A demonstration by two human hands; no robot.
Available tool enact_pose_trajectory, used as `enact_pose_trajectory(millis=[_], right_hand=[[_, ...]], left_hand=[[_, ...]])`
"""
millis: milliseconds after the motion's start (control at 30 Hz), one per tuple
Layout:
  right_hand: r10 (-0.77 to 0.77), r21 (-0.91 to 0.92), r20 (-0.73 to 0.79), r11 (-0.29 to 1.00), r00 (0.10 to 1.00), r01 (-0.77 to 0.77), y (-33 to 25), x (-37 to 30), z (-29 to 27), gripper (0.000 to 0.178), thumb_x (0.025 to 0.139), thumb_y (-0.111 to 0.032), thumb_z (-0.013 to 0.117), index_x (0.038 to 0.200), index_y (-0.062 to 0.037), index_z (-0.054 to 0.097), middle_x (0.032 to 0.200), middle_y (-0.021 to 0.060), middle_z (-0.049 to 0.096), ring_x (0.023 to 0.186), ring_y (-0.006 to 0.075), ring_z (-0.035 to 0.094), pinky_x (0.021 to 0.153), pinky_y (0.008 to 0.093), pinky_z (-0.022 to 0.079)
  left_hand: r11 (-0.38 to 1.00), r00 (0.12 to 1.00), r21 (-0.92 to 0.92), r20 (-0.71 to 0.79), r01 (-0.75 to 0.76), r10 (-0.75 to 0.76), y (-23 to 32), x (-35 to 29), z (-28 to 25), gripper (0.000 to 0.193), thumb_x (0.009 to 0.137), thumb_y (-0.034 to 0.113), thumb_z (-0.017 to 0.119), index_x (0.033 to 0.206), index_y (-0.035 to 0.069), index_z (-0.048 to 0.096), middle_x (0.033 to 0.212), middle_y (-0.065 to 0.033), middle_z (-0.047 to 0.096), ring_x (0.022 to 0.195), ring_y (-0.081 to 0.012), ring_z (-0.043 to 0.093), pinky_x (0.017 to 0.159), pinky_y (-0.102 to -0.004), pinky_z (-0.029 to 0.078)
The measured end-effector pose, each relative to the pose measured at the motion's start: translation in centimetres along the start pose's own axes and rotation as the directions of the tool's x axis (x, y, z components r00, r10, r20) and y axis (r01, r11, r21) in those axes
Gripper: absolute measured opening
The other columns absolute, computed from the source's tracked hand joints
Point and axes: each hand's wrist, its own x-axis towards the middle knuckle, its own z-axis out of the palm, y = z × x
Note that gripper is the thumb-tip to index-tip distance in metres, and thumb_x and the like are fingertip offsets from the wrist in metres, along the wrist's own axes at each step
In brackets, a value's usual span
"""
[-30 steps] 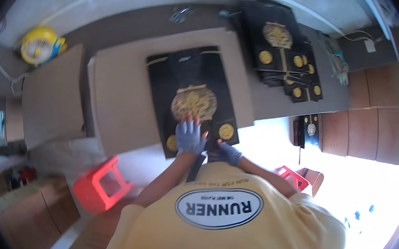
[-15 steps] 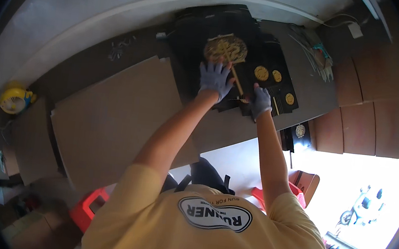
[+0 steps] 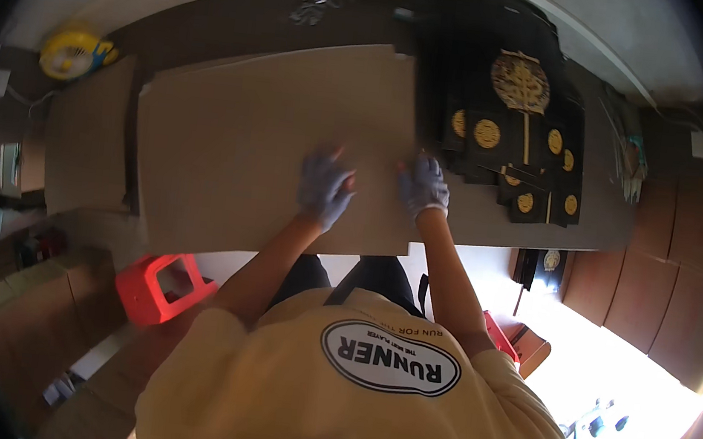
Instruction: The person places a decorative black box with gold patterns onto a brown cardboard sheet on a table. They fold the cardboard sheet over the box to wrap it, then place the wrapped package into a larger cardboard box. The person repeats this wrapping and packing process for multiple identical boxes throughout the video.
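My left hand [image 3: 326,189], in a grey glove with bare fingertips, is over a large brown board [image 3: 248,144], its fingers apart and blurred. Nothing shows in it. At the board's right edge is my right hand [image 3: 425,186], gloved alike, thumb and fingers apart; motion blurs it, and whether it touches the board I cannot tell. Just right of that hand lie several black pieces with gold round motifs [image 3: 487,134]. The largest gold emblem [image 3: 521,81], with a gold strip [image 3: 525,139] below it, lies on the black stack behind.
A yellow fan [image 3: 73,55] stands at the far left. A red plastic stool [image 3: 165,286] is left of my legs. Thin strips and a greenish bundle [image 3: 634,168] lie at the table's right end, beside brown cartons [image 3: 644,289]. Small silvery bits [image 3: 313,10] lie behind the board.
My view has turned right-to-left, so the board sits more central. Both hands have left the black pieces and gold strip and come over to the board.
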Motion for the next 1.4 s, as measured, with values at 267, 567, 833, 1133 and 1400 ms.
enact_pose_trajectory(millis=[267,567,833,1133,1400], right_hand=[[-0.016,-0.015,-0.349,1.000,0.937,0.012,-2.3,-1.7,1.5,0.034,0.078,-0.040,0.070,0.096,-0.0115,0.069,0.098,0.0140,0.066,0.095,0.0350,0.062,0.083,0.0427,0.049],[0.070,0.186,-0.285,0.982,0.956,-0.017,2.3,6.0,-2.1,0.034,0.086,-0.028,0.068,0.105,-0.0001,0.069,0.084,0.0041,0.070,0.073,0.0130,0.062,0.070,0.0280,0.049],[-0.570,0.940,-0.197,0.121,0.798,0.318,-1.7,3.4,-3.5,0.041,0.094,-0.010,0.054,0.134,-0.0040,0.048,0.119,0.0073,0.056,0.101,0.0145,0.052,0.090,0.0246,0.043],[-0.505,-0.065,-0.195,0.862,0.841,0.503,-17.9,-3.8,6.1,0.057,0.094,-0.054,0.042,0.148,-0.0374,0.032,0.157,0.0148,0.023,0.145,0.0337,0.019,0.113,0.0580,0.016],[-0.511,-0.313,-0.192,0.841,0.838,0.441,-19.3,-2.5,8.5,0.062,0.088,-0.060,0.048,0.144,-0.0355,0.040,0.156,0.0183,0.023,0.144,0.0435,0.015,0.107,0.0683,0.015]], left_hand=[[0.921,0.952,0.303,-0.251,0.247,-0.173,-12.5,-11.6,-17.6,0.013,0.081,0.018,0.065,0.092,0.011,0.064,0.112,-0.0171,0.060,0.102,-0.0378,0.054,0.088,-0.0490,0.043],[0.555,0.789,0.560,-0.453,0.615,-0.416,-21.5,-11.6,-21.3,0.035,0.085,0.039,0.063,0.097,0.007,0.064,0.092,-0.0145,0.063,0.090,-0.0373,0.059,0.081,-0.0467,0.049],[0.797,0.768,0.009,0.260,0.604,-0.585,-24.7,-5.9,-29.7,0.030,0.087,0.035,0.064,0.091,0.005,0.065,0.087,-0.0117,0.068,0.072,-0.0194,0.058,0.067,-0.0303,0.047],[0.840,0.851,0.459,0.278,0.290,-0.446,-11.6,1.1,-12.9,0.065,0.092,0.054,0.043,0.150,0.025,0.031,0.157,-0.0197,0.018,0.143,-0.0425,0.017,0.108,-0.0658,0.016],[0.705,0.824,0.614,0.151,0.354,-0.546,-12.2,2.2,-10.9,0.051,0.095,0.041,0.043,0.144,0.028,0.042,0.157,-0.0203,0.018,0.143,-0.0449,0.016,0.106,-0.0663,0.017]])
